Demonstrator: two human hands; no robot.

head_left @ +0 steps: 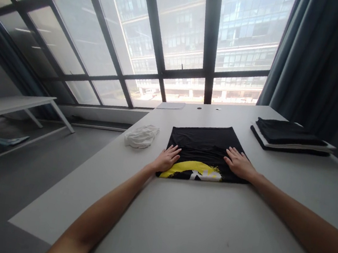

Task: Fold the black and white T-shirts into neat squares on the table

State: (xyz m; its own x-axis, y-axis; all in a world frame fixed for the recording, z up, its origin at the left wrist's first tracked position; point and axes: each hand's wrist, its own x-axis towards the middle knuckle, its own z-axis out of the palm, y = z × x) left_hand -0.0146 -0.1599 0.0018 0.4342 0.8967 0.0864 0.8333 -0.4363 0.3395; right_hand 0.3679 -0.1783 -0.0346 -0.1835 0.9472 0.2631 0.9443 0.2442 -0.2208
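Observation:
A black T-shirt [202, 137] with a yellow and white print lies folded into a rough rectangle on the white table [174, 223]. Flat on its left side rests my left hand [167, 158], fingers stretched out next to the yellow part of the print. My right hand [239, 164] presses on the right side of the cloth with its fingers spread. Neither hand grips anything. Slight wrinkles cross the fabric between the two hands. Part of the print is folded out of sight.
To the left sits a crumpled white cloth [141, 136]. A stack of folded black and white garments [292, 135] stands on the right. Near the far edge lies a white sheet [171, 106]. Windows and a dark curtain [315, 67] are behind; another table [11, 105] is at left.

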